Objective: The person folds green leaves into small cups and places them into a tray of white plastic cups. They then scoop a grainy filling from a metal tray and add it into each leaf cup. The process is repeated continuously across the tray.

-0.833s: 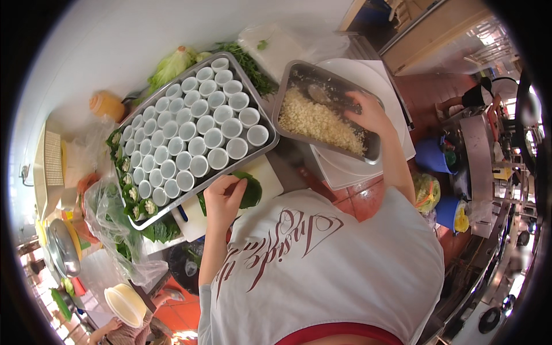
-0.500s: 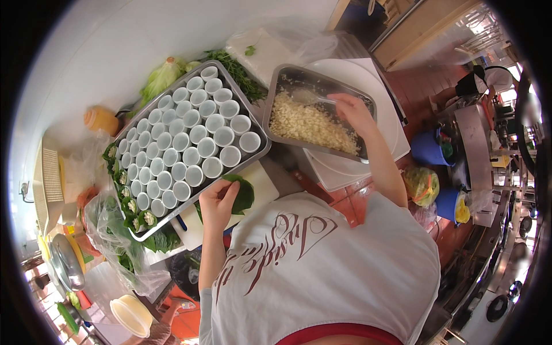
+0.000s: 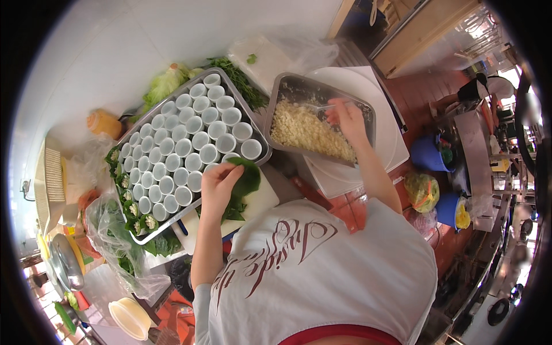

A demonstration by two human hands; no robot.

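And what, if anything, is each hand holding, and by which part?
The left hand pinches a green leaf by its edge. The right hand appears to hold a spoon by its handle, though blur obscures the exact grip.

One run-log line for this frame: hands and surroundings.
left hand: pinching green leaf by tray of cups | right hand: holding spoon at metal pan of chopped pale food | around: leaves on white board, plastic bag
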